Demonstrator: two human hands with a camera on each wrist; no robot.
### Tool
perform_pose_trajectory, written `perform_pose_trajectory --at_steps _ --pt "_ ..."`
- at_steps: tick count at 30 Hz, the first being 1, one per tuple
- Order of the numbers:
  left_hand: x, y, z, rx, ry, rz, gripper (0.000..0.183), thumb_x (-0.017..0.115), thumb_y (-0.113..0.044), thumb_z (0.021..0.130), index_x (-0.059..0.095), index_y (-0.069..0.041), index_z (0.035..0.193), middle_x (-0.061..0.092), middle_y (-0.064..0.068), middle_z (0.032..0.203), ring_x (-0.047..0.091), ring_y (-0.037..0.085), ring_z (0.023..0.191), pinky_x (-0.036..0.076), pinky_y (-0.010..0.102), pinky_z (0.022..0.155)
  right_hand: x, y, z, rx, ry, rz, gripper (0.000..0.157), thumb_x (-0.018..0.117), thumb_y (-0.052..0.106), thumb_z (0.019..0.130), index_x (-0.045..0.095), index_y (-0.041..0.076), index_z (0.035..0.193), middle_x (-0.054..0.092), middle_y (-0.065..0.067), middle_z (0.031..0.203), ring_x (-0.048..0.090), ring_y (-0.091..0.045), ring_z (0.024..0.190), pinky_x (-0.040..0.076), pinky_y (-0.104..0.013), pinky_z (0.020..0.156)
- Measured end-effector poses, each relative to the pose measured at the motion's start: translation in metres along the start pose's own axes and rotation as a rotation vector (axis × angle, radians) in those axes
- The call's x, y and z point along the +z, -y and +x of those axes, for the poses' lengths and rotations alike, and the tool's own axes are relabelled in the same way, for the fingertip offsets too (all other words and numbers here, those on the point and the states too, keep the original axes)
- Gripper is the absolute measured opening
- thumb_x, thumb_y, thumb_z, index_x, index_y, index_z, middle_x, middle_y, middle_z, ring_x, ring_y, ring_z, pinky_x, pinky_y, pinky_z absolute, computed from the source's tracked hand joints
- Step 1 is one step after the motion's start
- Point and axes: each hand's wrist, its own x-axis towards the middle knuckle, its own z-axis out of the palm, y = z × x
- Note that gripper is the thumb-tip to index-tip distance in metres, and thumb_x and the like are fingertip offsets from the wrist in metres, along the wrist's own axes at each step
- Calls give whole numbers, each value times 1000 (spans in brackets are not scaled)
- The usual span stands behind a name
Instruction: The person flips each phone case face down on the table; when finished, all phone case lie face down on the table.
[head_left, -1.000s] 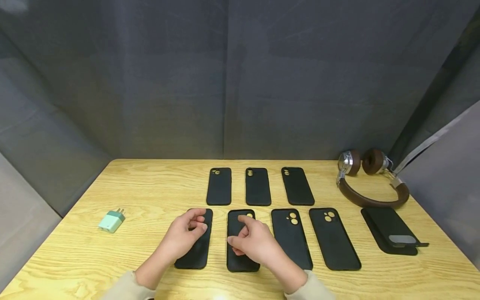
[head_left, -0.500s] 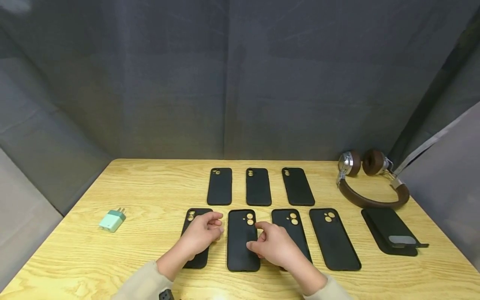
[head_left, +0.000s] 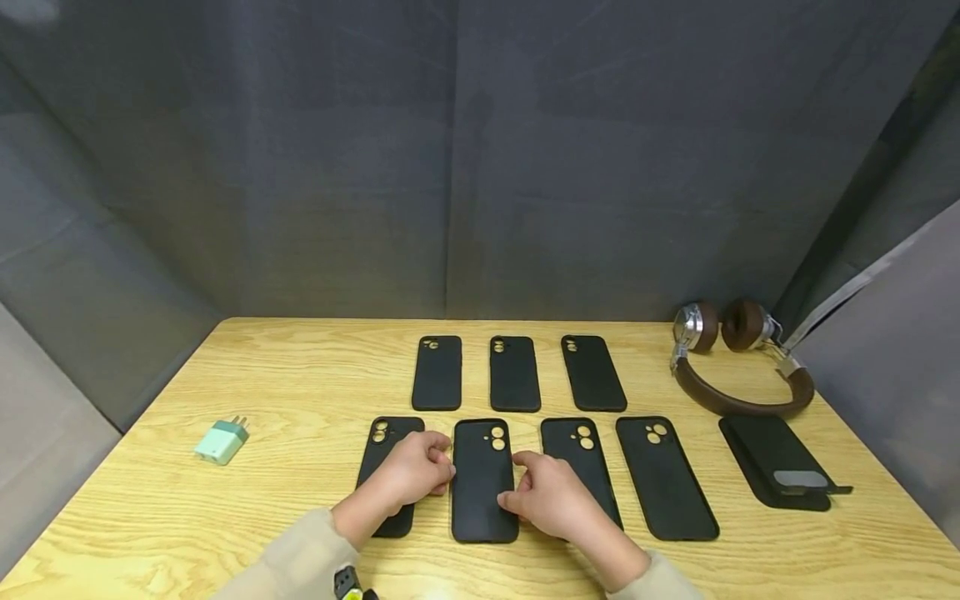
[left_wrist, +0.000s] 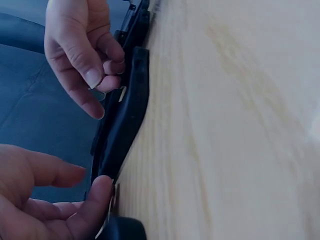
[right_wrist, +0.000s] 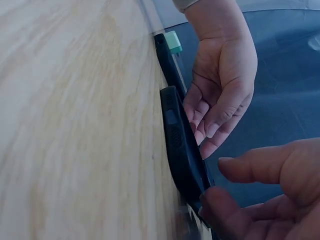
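A black phone case (head_left: 484, 492) with camera cutouts lies in the front row, second from the left, between my two hands. My left hand (head_left: 412, 472) is at its left edge, fingers loosely bent, reaching over another phone case (head_left: 393, 523). In the left wrist view, the thumb tip is right at the case's side. My right hand (head_left: 551, 497) is at the right edge, partly covering a third phone case (head_left: 600, 475). The right wrist view has the right thumb against the rim of the middle case (right_wrist: 179, 145), the forefinger held apart from it.
A fourth front case (head_left: 666, 483) lies to the right, beside a black stand-like piece (head_left: 780, 458) with a grey oval. Three cases, one of them central (head_left: 515, 375), form a back row. Brown headphones (head_left: 738, 408) lie back right; a mint-green plug adapter (head_left: 222, 442) lies left.
Both hands have shifted right; the left went from the first case to the second's left edge, the right from over the second to its right edge. The cases stay in place.
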Motion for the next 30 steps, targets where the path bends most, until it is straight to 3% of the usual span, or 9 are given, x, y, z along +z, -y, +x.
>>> perform_pose_trajectory --at_steps 9,19,30 --pt "5 0 7 -29 -17 89 47 60 2 84 46 12 128 56 6 73 57 12 55 52 27 54 11 1 6 -1 -66 -124 51 72 8 76 53 -7 121 50 0 59 45 -12 49 35 -25 46" --pt "6 -5 10 -4 -30 203 50 63 1 81 47 10 128 52 6 69 56 12 50 48 25 51 14 7 11 33 -112 -227 49 66 1 73 55 -8 119 49 0 55 45 -13 49 35 -26 47" --pt "2 6 9 -1 33 51 52 60 -5 86 41 9 133 57 7 76 58 13 58 52 28 58 15 7 11 32 -110 -220 45 68 3 73 57 -8 116 48 0 55 45 -14 51 34 -26 48"
